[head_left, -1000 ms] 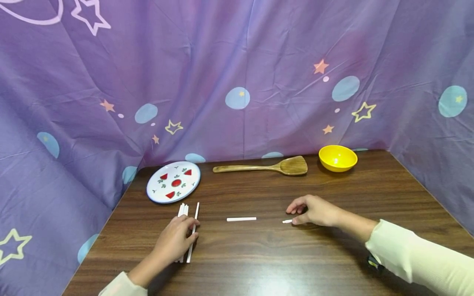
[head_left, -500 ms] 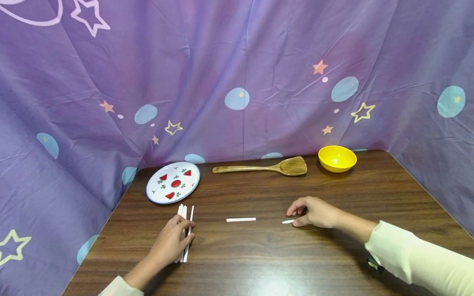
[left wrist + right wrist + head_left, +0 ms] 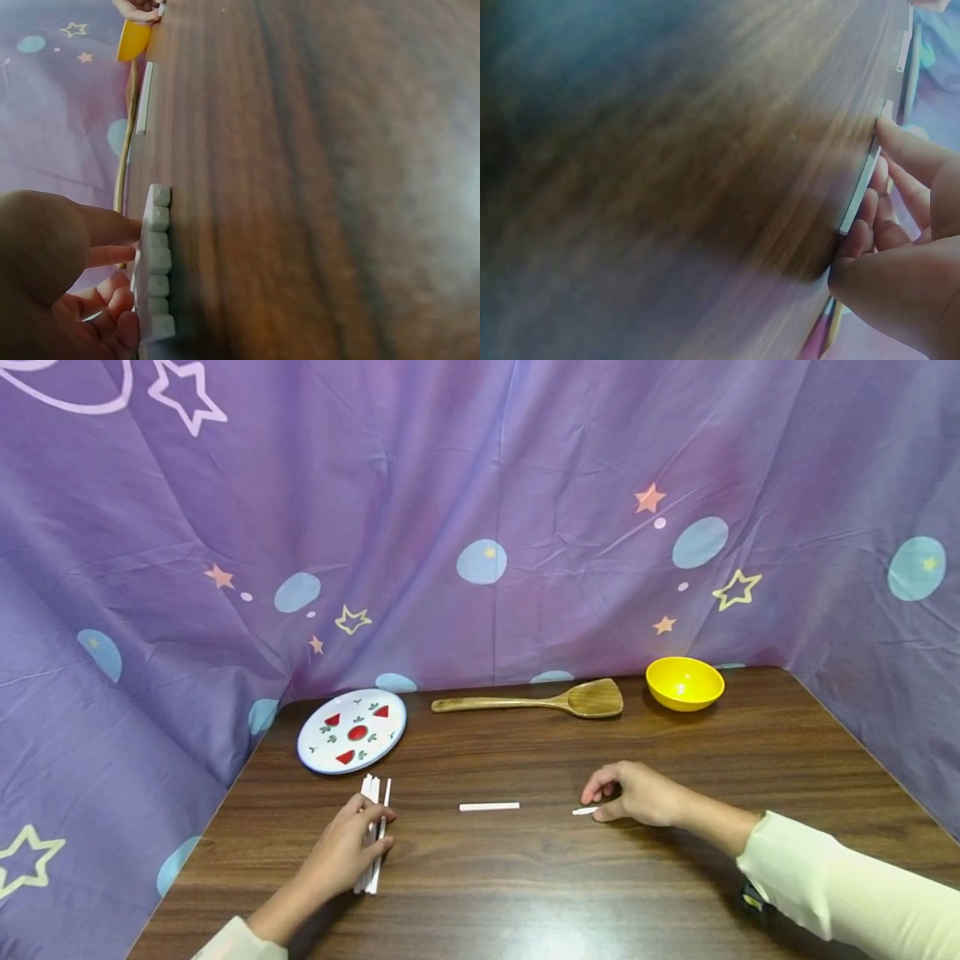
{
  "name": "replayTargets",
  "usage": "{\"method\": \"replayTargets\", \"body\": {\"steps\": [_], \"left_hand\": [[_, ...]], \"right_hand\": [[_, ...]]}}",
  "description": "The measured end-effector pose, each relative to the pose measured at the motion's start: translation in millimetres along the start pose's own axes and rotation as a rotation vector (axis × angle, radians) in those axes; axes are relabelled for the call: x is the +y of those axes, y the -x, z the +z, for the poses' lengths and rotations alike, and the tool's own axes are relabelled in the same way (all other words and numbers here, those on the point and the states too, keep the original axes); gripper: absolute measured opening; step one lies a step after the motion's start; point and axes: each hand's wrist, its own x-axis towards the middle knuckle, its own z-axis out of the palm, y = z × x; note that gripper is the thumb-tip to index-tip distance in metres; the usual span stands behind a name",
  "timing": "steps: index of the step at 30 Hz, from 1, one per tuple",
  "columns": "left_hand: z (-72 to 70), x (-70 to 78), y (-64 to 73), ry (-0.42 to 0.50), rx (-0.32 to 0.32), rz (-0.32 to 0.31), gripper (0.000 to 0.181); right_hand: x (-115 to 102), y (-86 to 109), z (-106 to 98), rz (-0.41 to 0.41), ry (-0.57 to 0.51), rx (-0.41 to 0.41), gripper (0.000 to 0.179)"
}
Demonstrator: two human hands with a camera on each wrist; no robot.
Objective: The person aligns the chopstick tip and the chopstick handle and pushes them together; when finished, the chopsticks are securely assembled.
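At the left of the table my left hand (image 3: 347, 845) lies over a row of long white sticks (image 3: 371, 788), holding them from both sides. Their square ends (image 3: 160, 260) line up side by side in the left wrist view. My right hand (image 3: 643, 793) is farther right, its thumb and curled fingers around a white stick (image 3: 861, 187) on the table. In the head view only the tip of that stick (image 3: 582, 812) shows past the thumb. Between the hands another white stick (image 3: 489, 807) lies crosswise, touched by neither.
A white plate with watermelon pictures (image 3: 352, 732) sits at the back left. Along the back edge lies a wooden spatula (image 3: 592, 698), and a yellow bowl (image 3: 684, 683) stands right of it. A purple curtain (image 3: 420, 527) hangs behind the table (image 3: 540, 860).
The rightmost stick under my left hand has shifted left, in against the others, as the thumb and fingers closed in. My right hand has barely moved.
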Motion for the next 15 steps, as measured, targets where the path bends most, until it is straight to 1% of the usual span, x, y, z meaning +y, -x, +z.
{"method": "replayTargets", "body": {"steps": [2,4,6,8,13,15], "left_hand": [[-1.0,3.4,-2.5,-0.01,-0.004,0.007,0.027],[-1.5,8.3,-6.1,-0.016,-0.002,0.028,0.028],[-1.4,14.2,-11.0,0.008,-0.013,0.049,0.028],[-0.6,21.1,-17.7,0.068,-0.04,0.07,0.027],[3.6,41.0,-37.4,0.293,-0.151,0.104,0.025],[7.3,48.8,-45.3,0.357,-0.181,0.115,0.026]], "right_hand": [[0.0,-0.1,0.1,-0.001,-0.008,-0.003,0.016],[0.2,-0.2,0.3,0.0,-0.017,-0.005,0.015],[0.5,-0.1,0.7,0.001,-0.022,-0.005,0.015],[0.6,-0.1,1.1,0.001,-0.024,-0.002,0.014],[0.6,0.3,2.2,0.001,-0.028,0.008,0.014],[1.0,0.4,2.5,0.002,-0.027,0.011,0.013]]}}
